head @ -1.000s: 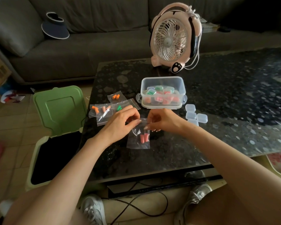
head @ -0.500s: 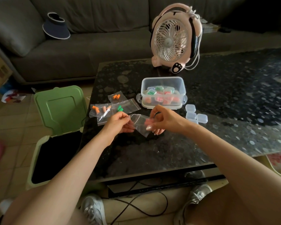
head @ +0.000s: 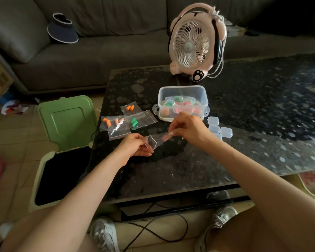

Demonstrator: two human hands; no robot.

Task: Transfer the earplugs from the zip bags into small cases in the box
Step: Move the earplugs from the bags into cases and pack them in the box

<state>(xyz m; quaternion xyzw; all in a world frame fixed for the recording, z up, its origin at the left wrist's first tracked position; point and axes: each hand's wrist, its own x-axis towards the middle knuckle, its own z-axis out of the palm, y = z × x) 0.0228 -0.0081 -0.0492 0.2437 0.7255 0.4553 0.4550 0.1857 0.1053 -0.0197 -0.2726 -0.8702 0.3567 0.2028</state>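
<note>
- Dark speckled stone table (head: 262,160) in front of a grey sofa (head: 98,57), seen from above by the person sitting at it. A clear box (head: 182,90) sits mid-table with filled small cases (head: 178,102) inside. Empty cases (head: 225,132) lie just right of it, and more zip bags (head: 120,124) of orange and green earplugs lie to its left.
- Where is the bag in hand?
- It is held above the table between both hands, just in front of the box. The left hand (head: 135,147) pinches one end of the zip bag (head: 157,141). That end gapes, so it looks like the mouth. The right hand (head: 189,130) pinches the other end, fingertips closed on the film where the pink earplugs (head: 165,137) show through. They are too blurred to count.
- Which way does it lie?
- Its long axis runs left to right, tilted slightly up toward the right hand. The mouth is at the left hand and the plugs are at the far, closed end.
- How would it handle?
- This is a judgement. The bag should be almost weightless, with thin, slick film that crumples and twists, so the stiffer zip rim is the place to hold it. The plugs are soft foam that squashes and springs back, and they may roll or bounce if tipped out. Squeezing them toward the mouth from outside, or reaching in with 2 fingers, seems safest.
</note>
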